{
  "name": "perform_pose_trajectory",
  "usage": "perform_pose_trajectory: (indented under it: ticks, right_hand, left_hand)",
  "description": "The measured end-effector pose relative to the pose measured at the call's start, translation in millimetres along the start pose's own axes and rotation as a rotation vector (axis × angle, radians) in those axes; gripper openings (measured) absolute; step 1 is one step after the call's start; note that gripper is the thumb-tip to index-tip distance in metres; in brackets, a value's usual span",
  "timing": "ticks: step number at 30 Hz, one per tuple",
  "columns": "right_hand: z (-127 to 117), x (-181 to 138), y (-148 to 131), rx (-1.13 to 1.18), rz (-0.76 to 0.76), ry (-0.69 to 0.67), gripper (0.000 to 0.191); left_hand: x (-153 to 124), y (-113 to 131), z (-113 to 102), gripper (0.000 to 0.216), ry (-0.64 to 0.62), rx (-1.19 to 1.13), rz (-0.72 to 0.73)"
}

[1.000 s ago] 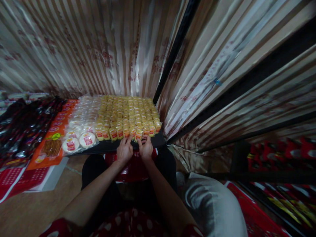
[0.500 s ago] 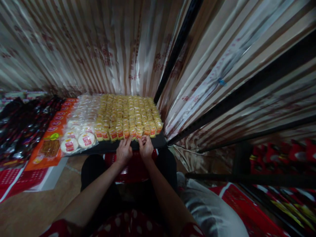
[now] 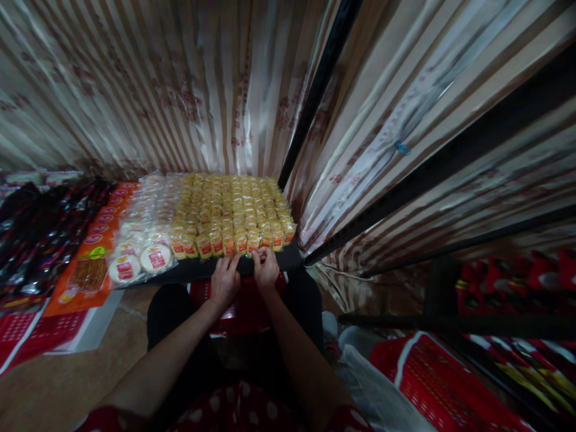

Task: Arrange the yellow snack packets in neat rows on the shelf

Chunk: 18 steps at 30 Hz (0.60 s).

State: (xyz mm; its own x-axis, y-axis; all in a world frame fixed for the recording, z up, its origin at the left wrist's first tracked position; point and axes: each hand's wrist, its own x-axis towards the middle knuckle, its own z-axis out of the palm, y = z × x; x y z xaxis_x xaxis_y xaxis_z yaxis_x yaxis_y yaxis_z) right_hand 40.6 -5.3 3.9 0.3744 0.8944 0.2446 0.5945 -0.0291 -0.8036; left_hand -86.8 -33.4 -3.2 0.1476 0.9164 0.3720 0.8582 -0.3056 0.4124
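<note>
hands sit close together at the near edge of a black tray [image 3: 193, 269]: left hand [image 3: 225, 281] and right hand [image 3: 266, 270], fingers curled narrow onto the front row of yellow packets [image 3: 229, 243]; whether either truly pinches one i cannot tell. the packets stand on edge in tight rows, labels facing near, each seemingly propped by the one behind, so the front row touches the fingertips. a red stool [image 3: 243, 309] shows under the tray. round white cakes [image 3: 148, 258] lie left of the yellow rows, orange packs [image 3: 90, 270] further left, striped curtain [image 3: 180, 90] far behind.
</note>
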Motion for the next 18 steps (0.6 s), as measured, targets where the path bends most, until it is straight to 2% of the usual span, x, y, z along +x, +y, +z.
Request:
perform_pose_trajectory:
  ticks: [3,6,11,14,18]
  right_hand:
    - [1.1,-0.7,3.1,0.035,-0.038,0.031,0.018]
    - [-0.5,-1.9,8.3,0.072,-0.068,0.016,0.015]
    - [-14.3,-6.9,17.3,0.213,-0.101,-0.016,0.022]
    - [-28.2,-7.0,20.0,0.205,-0.072,0.076,0.026]
    - [-41.8,4.3,22.5,0.133,-0.033,0.174,0.042]
  left_hand:
    - [-2.7,3.1,2.2,0.05,0.007,-0.037,0.148]
    - [-0.8,11.8,7.2,0.047,-0.044,-0.109,0.265]
    - [7.5,22.5,20.9,0.051,-0.093,-0.179,0.205]
    - [11.2,21.6,26.0,0.054,-0.108,-0.181,0.166]
    - [15.7,19.5,28.0,0.056,-0.127,-0.17,0.178]
